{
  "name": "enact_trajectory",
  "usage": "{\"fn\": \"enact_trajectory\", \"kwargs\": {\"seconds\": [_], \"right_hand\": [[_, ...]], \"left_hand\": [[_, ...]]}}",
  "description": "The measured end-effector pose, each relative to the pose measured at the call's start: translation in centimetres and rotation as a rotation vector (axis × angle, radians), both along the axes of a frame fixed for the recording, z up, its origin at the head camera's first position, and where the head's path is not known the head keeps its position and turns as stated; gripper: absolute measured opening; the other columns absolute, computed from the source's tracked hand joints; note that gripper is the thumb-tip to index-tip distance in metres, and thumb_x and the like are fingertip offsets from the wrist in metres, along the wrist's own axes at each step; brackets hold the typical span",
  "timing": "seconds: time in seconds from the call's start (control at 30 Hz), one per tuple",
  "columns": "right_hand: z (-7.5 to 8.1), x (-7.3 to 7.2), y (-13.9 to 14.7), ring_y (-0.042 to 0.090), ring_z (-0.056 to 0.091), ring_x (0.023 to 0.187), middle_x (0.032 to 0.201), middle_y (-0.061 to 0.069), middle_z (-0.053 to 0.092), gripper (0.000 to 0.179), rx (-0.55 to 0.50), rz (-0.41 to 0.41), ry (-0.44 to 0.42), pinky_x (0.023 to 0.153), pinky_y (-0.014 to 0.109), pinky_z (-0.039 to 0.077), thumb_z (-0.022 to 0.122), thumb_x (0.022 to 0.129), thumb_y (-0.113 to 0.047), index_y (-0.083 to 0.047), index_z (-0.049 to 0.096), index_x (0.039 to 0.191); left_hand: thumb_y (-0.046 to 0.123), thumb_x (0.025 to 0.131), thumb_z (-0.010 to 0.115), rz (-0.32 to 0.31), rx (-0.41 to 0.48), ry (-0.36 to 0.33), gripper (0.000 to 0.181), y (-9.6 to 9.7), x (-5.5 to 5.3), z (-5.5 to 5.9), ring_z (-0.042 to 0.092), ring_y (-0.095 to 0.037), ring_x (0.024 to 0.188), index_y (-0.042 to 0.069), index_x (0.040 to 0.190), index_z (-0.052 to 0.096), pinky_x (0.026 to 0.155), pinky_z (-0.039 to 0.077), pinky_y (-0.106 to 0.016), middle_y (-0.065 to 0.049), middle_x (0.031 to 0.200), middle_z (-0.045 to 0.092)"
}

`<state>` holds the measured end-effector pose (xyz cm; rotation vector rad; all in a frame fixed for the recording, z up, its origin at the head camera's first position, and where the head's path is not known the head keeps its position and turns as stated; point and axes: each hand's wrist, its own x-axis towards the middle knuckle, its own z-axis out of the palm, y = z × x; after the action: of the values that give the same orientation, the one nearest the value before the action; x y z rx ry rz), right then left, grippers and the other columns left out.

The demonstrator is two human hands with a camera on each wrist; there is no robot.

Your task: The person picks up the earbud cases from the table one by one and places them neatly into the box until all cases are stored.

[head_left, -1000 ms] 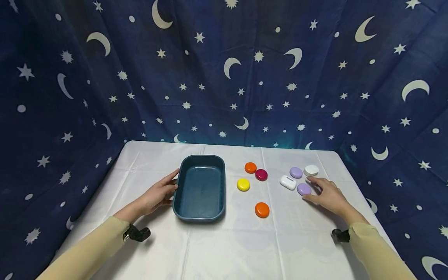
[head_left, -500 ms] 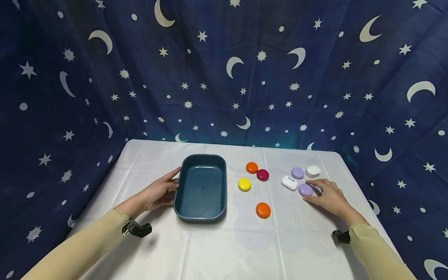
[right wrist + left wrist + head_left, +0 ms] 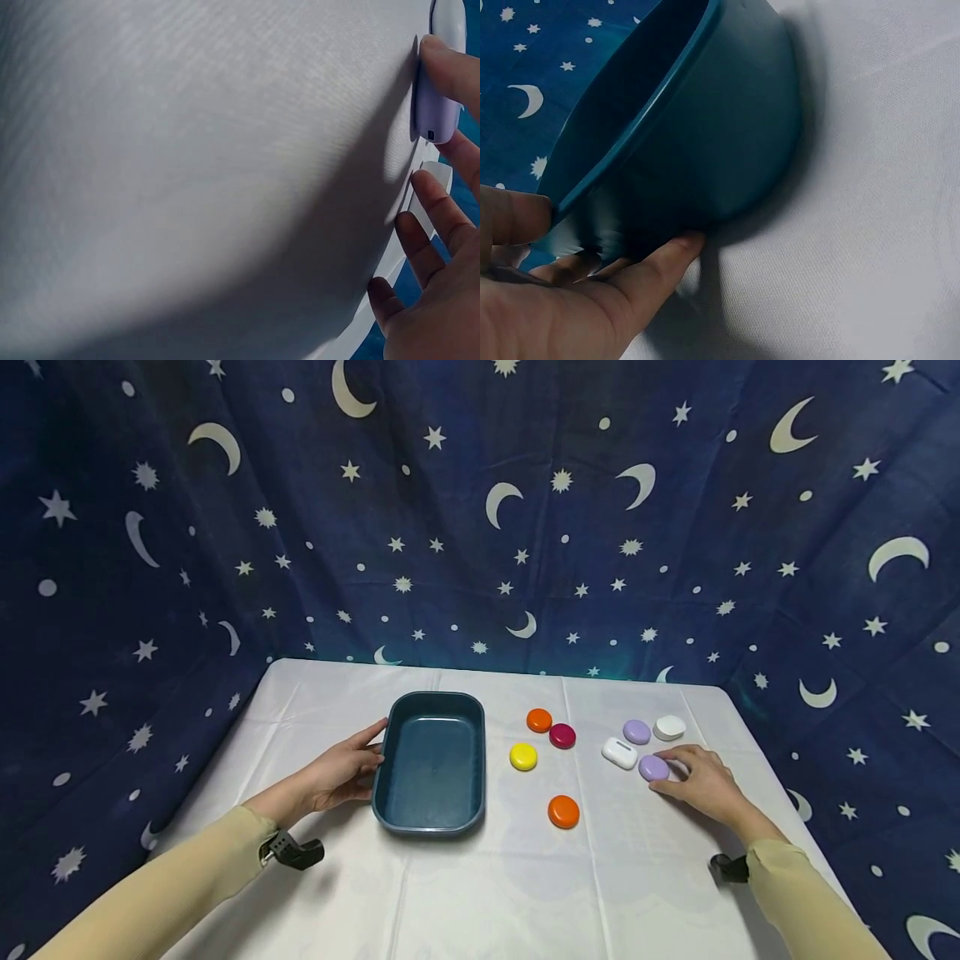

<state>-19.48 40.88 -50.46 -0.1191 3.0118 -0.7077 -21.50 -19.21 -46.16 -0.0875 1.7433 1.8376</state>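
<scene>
A deep blue-green rectangular tray (image 3: pixel 427 825) stands left of the middle of the table. Along its left side, my left hand (image 3: pixel 341 777) touches the outer wall with fairly straight fingers; one fingertip reaches the rim in the left wrist view. My right hand (image 3: pixel 701 781) pinches a rounded lilac case (image 3: pixel 653 767) between thumb and index finger at the table's right. A small port shows on the end of this lilac case (image 3: pixel 436 124) in the right wrist view. Its other fingers are spread beside it. Close by lie a white case (image 3: pixel 619 753) with a grey slot, a second lilac case (image 3: pixel 637 732) and a white rounded piece (image 3: pixel 669 727).
Between the tray and the right-hand cluster lie an orange disc (image 3: pixel 538 720), a crimson disc (image 3: pixel 562 736), a yellow disc (image 3: pixel 523 757) and a nearer orange disc (image 3: pixel 563 812). A starry blue curtain (image 3: pixel 450 527) surrounds the white-covered table (image 3: pixel 495 902).
My right index finger has come in toward the near lilac case, narrowing the gap to the thumb. The left hand and tray look unchanged; the head view has shifted slightly.
</scene>
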Motion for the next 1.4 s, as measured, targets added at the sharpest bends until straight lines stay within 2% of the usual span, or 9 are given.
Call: {"fn": "enact_trajectory", "kwargs": {"seconds": [0.2,0.33,0.6,0.73,0.83,1.0,1.13,1.27,1.4], "right_hand": [[1.1,-0.2,-0.6,0.049,0.036,0.129,0.143,0.029,0.048,0.075,-0.083,-0.011,-0.003,0.099,0.07,0.028,0.08,0.085,-0.052,-0.005,0.059,0.14],[2.6,-1.3,-2.8,0.045,0.035,0.132,0.144,0.023,0.052,0.073,-0.137,0.028,0.031,0.102,0.07,0.03,0.081,0.085,-0.051,-0.009,0.06,0.141],[5.6,-3.7,-12.4,0.032,0.039,0.133,0.139,0.005,0.058,0.059,-0.185,0.219,0.069,0.105,0.063,0.032,0.088,0.08,-0.045,-0.025,0.069,0.132],[6.4,-4.7,-17.3,0.027,0.039,0.132,0.137,-0.001,0.059,0.056,-0.212,0.316,0.072,0.108,0.059,0.031,0.088,0.08,-0.039,-0.03,0.069,0.132],[6.8,-5.3,-20.6,0.022,0.04,0.13,0.134,-0.005,0.059,0.053,-0.207,0.385,0.08,0.105,0.054,0.034,0.087,0.08,-0.043,-0.034,0.07,0.129],[7.0,-6.1,-25.1,0.019,0.04,0.128,0.131,-0.009,0.058,0.051,-0.15,0.486,0.08,0.105,0.051,0.034,0.087,0.079,-0.047,-0.039,0.07,0.126],[6.6,-6.4,-27.9,0.019,0.041,0.127,0.129,-0.007,0.059,0.05,-0.068,0.561,0.088,0.107,0.048,0.032,0.087,0.079,-0.045,-0.036,0.071,0.126],[5.8,-6.6,-29.8,0.02,0.042,0.124,0.129,-0.003,0.06,0.05,0.035,0.632,0.126,0.107,0.043,0.033,0.087,0.079,-0.046,-0.032,0.073,0.126],[5.2,-6.7,-31.1,0.022,0.043,0.125,0.129,0.0,0.06,0.052,0.141,0.673,0.163,0.109,0.044,0.031,0.086,0.078,-0.051,-0.032,0.073,0.125]], "left_hand": [[0.002,0.105,0.041,-0.007,-0.031,0.019,0.075,0.1,0.0,0.1,0.038,-0.044,0.138,0.031,0.166,0.009,0.085,0.053,-0.049,-0.022,0.168,0.014],[0.001,0.104,0.042,-0.006,-0.032,0.02,0.076,0.1,0.0,0.1,0.037,-0.045,0.14,0.031,0.166,0.009,0.085,0.054,-0.05,-0.022,0.168,0.012],[0.001,0.104,0.043,-0.002,-0.028,0.019,0.075,0.1,-0.1,-0.1,0.035,-0.044,0.141,0.03,0.166,0.012,0.084,0.053,-0.05,-0.022,0.168,0.015],[0.001,0.104,0.042,-0.009,-0.013,0.019,0.075,0.0,-0.1,-0.2,0.033,-0.045,0.143,0.029,0.166,0.011,0.085,0.053,-0.05,-0.023,0.167,0.016],[0.001,0.104,0.043,-0.01,-0.014,0.02,0.075,-0.1,-0.1,-0.3,0.035,-0.044,0.141,0.03,0.166,0.011,0.084,0.053,-0.051,-0.023,0.167,0.017],[0.001,0.103,0.043,-0.002,-0.015,0.017,0.076,-0.2,-0.1,-0.2,0.039,-0.041,0.136,0.03,0.166,0.013,0.083,0.053,-0.05,-0.023,0.167,0.017],[0.001,0.104,0.042,-0.002,-0.006,0.012,0.075,-0.2,-0.1,-0.1,0.039,-0.04,0.134,0.03,0.166,0.013,0.083,0.053,-0.049,-0.023,0.168,0.015],[0.001,0.104,0.042,-0.001,-0.003,0.005,0.075,-0.2,-0.1,-0.1,0.04,-0.039,0.133,0.03,0.166,0.013,0.082,0.053,-0.049,-0.023,0.168,0.013],[0.001,0.104,0.042,0.0,0.002,0.003,0.075,-0.3,-0.2,-0.1,0.04,-0.039,0.134,0.03,0.166,0.013,0.083,0.053,-0.049,-0.022,0.168,0.013]]}}
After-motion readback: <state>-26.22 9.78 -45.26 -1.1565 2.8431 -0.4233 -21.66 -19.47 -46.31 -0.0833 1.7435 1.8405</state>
